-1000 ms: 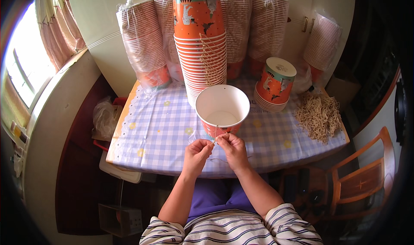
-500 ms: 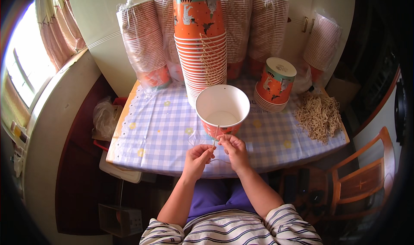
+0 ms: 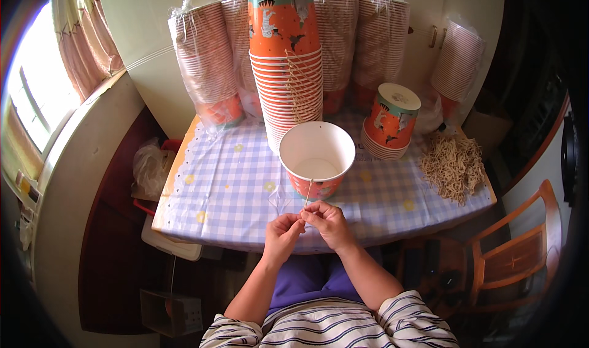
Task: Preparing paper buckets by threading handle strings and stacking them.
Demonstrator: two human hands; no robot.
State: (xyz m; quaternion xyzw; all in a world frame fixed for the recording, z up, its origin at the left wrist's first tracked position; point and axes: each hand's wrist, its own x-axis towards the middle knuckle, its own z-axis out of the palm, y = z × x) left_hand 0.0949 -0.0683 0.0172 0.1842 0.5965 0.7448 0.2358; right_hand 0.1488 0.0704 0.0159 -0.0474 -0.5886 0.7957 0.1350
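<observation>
Bucket [image 3: 328,144] stands upright on the cloth [image 3: 236,191], near the table's front edge, mouth up, white inside, orange printed wall outside. Cord [image 3: 309,195] runs from the bucket's near rim down to the hands, pale, thin, looking fairly straight. Left hand [image 3: 283,230]: fingers curled, thumb and fingertips pinched on the lower part of the cord. Right hand [image 3: 327,223]: thumb and forefinger closed on the cord just beside the left fingertips; the hands appear to meet there. Exact finger overlap too small to tell. Both hands sit in front of the bucket, apart from its wall. Tall stack [image 3: 284,26] of inverted buckets rises directly behind, with a row of cords [image 3: 299,90] hanging down its side. Short stack [image 3: 394,122], also inverted, stands behind and to the right of the bucket. Heap [image 3: 453,167] of loose cords lies at the right end of the cloth. Wrapped stacks [image 3: 205,50] in clear plastic line the back. Wooden chair [image 3: 512,256] at right, beyond the table.
</observation>
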